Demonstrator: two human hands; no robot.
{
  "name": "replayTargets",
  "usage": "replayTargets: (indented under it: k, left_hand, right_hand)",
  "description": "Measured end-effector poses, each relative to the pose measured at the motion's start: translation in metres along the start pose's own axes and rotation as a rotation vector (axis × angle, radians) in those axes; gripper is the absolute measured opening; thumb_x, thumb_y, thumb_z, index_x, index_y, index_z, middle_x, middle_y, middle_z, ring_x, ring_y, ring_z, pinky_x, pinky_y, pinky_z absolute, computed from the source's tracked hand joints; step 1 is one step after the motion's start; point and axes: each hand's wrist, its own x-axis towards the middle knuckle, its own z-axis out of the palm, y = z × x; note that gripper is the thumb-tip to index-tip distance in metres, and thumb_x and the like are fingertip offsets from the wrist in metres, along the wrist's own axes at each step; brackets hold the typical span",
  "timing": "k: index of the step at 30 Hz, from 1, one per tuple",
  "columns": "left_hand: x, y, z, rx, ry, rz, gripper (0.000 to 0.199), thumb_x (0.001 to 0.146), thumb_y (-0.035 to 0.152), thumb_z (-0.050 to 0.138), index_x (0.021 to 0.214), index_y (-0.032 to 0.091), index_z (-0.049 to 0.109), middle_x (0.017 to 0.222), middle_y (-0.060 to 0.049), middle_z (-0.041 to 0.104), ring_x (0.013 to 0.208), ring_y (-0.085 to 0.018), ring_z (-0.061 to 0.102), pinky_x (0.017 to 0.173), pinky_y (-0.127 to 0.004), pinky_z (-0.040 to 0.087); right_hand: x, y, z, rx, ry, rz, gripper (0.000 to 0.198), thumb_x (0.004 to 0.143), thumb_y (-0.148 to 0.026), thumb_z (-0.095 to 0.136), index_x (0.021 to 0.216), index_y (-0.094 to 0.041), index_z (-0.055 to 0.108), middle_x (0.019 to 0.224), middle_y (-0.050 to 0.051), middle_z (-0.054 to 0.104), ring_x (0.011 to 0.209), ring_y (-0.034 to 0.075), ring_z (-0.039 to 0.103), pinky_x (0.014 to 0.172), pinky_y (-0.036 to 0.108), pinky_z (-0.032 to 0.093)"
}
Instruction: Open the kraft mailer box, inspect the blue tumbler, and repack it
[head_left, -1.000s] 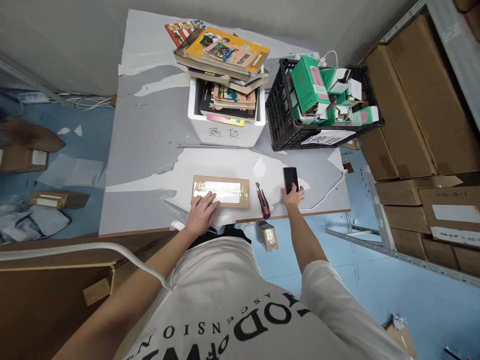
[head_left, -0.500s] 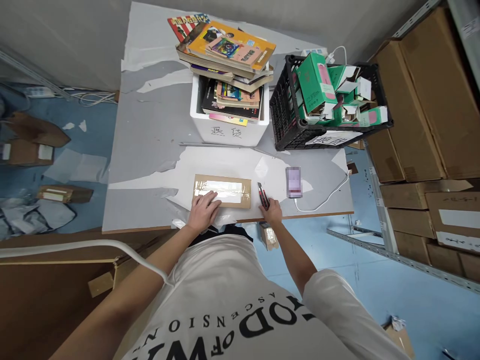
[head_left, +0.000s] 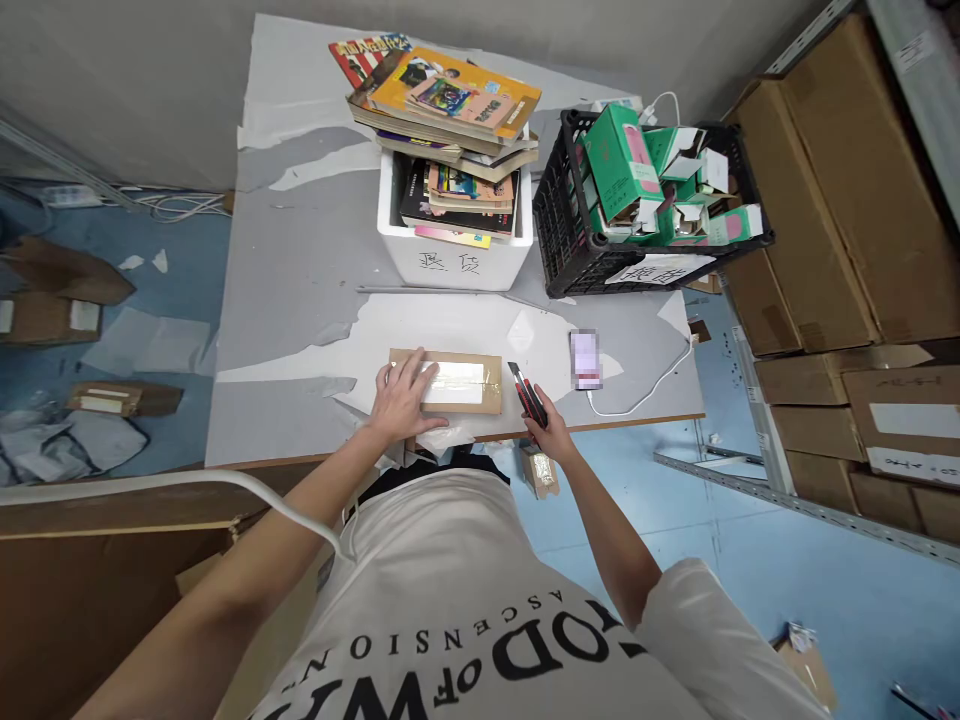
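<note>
A flat brown cardboard box (head_left: pixel 491 385), with a white label and clear tape on top, lies near the table's front edge. My left hand (head_left: pixel 399 398) grips its left end, fingers spread over the top and thumb along the near edge. In my right hand (head_left: pixel 551 430) is a red and black utility knife (head_left: pixel 531 400), held just off the box's right end. Its blade tip points up and left, apart from the box. A phone (head_left: pixel 586 360) with a white cable lies to the right of the knife.
Behind the box stand a white bin (head_left: pixel 457 262) piled with books (head_left: pixel 457 95) and a black crate (head_left: pixel 559 240) of green boxes (head_left: pixel 621 165). Large cartons (head_left: pixel 832 200) fill the right-hand shelf. A white cable (head_left: pixel 247 487) crosses above my left forearm.
My left hand has shifted left from the box's top to its left end. My right hand has lifted the utility knife slightly, its blade now nearer the box.
</note>
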Motion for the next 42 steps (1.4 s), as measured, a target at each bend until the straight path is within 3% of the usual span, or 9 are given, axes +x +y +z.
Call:
replayTargets:
  k: [5,9,17,24,28,32,36,38,42]
  left_hand:
    - [0.017,-0.005,-0.009,0.067,-0.118,-0.051,0.119,0.056,0.073,0.067,0.15,0.013,0.024,0.157,-0.021,0.015,0.143,-0.045,0.008,0.11,-0.062,0.004]
    - [0.019,-0.008,-0.006,0.056,-0.117,-0.046,0.119,0.057,0.074,0.067,0.15,0.013,0.024,0.155,-0.022,0.022,0.143,-0.044,0.012,0.111,-0.06,0.012]
    - [0.019,-0.013,0.003,-0.042,0.023,0.006,0.112,0.054,0.07,0.073,0.144,0.014,0.034,0.145,-0.023,0.036,0.136,-0.046,0.025,0.103,-0.055,0.034]
    - [0.017,-0.013,0.008,-0.107,0.045,0.012,0.115,0.052,0.07,0.075,0.143,0.015,0.033,0.145,-0.023,0.034,0.135,-0.047,0.024,0.103,-0.057,0.036]
    - [0.017,-0.014,0.009,-0.127,0.04,-0.003,0.118,0.051,0.072,0.073,0.144,0.014,0.032,0.145,-0.024,0.032,0.136,-0.048,0.022,0.102,-0.057,0.037]
    - [0.019,-0.018,0.009,-0.134,0.03,0.022,0.118,0.052,0.073,0.072,0.145,0.012,0.031,0.146,-0.025,0.031,0.137,-0.048,0.022,0.102,-0.057,0.037]
    - [0.018,-0.018,0.008,-0.154,0.013,0.023,0.121,0.05,0.073,0.074,0.146,0.013,0.031,0.151,-0.025,0.027,0.139,-0.048,0.018,0.107,-0.059,0.029]
    - [0.017,-0.018,0.004,-0.179,-0.021,0.017,0.122,0.052,0.074,0.073,0.148,0.014,0.027,0.153,-0.024,0.023,0.141,-0.048,0.014,0.108,-0.062,0.024]
    - [0.017,-0.033,-0.004,-0.306,0.051,-0.106,0.093,0.077,0.067,0.055,0.15,0.017,0.025,0.157,-0.02,0.018,0.144,-0.04,0.015,0.111,-0.064,0.017]
  right_hand:
    - [-0.015,-0.008,0.009,0.049,-0.038,0.024,0.076,0.083,-0.033,0.058,0.15,-0.032,0.023,0.101,0.006,0.064,0.055,0.008,0.05,0.048,0.025,0.047]
    - [-0.013,-0.014,0.011,0.035,-0.044,0.027,0.077,0.081,-0.032,0.059,0.15,-0.033,0.024,0.1,0.004,0.064,0.053,0.008,0.05,0.046,0.023,0.046]
    - [-0.012,-0.035,0.0,-0.065,-0.035,0.009,0.067,0.082,-0.038,0.059,0.145,-0.03,0.039,0.068,-0.004,0.06,0.041,0.007,0.044,0.039,0.023,0.044]
    - [-0.033,-0.043,-0.018,-0.193,-0.161,0.005,0.059,0.085,-0.036,0.055,0.143,-0.032,0.042,0.061,-0.006,0.057,0.039,0.008,0.044,0.041,0.023,0.044]
    - [-0.045,-0.028,-0.006,-0.151,-0.207,0.062,0.061,0.084,-0.039,0.057,0.143,-0.03,0.043,0.061,-0.006,0.057,0.038,0.007,0.043,0.04,0.023,0.041]
    - [-0.058,-0.01,0.008,-0.018,-0.104,0.118,0.066,0.082,-0.044,0.059,0.143,-0.026,0.042,0.071,-0.003,0.062,0.039,0.007,0.045,0.04,0.024,0.041]
    - [-0.075,-0.006,-0.008,0.042,0.014,0.132,0.068,0.08,-0.047,0.063,0.14,-0.025,0.041,0.073,-0.002,0.065,0.041,0.009,0.049,0.039,0.024,0.042]
    - [-0.08,-0.008,-0.017,0.098,0.134,0.117,0.059,0.078,-0.049,0.064,0.128,-0.022,0.049,0.076,0.0,0.066,0.045,0.011,0.055,0.041,0.024,0.044]
    - [-0.069,-0.011,0.004,0.326,0.365,0.062,0.043,0.077,-0.055,0.064,0.103,-0.022,0.054,0.102,0.006,0.068,0.064,0.013,0.065,0.051,0.026,0.053]
